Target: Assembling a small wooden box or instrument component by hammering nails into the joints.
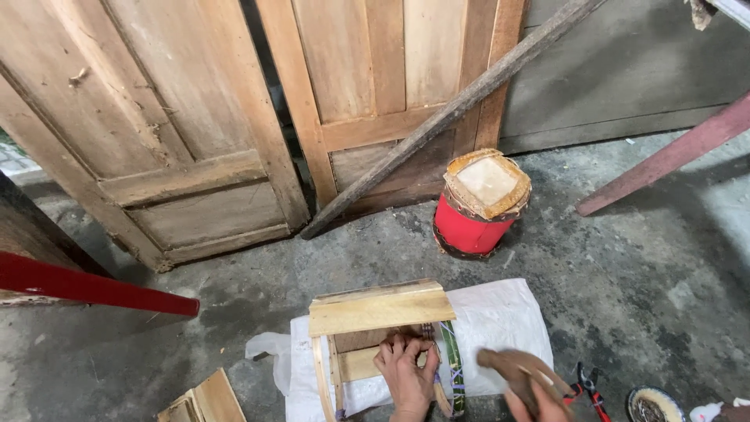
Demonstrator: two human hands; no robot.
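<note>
The left hand (405, 373) is pressing flat, fingers spread, inside a small wooden frame (379, 328) lying on a white sack (500, 316) on the concrete floor, while the right hand (539, 405) is gripping a blurred wooden-handled hammer (516, 369) beside red pliers (587, 383).

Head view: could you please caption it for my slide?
Left hand steadies a small wooden frame on a white sack; right hand holds a hammer.

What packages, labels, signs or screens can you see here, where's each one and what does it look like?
White woven sack: flat on the concrete floor under the wooden frame, rectangular, plain white.
Red container: stands by the wooden doors, round, red body with a tan squarish top.
No signs, labels or screens show.
</note>
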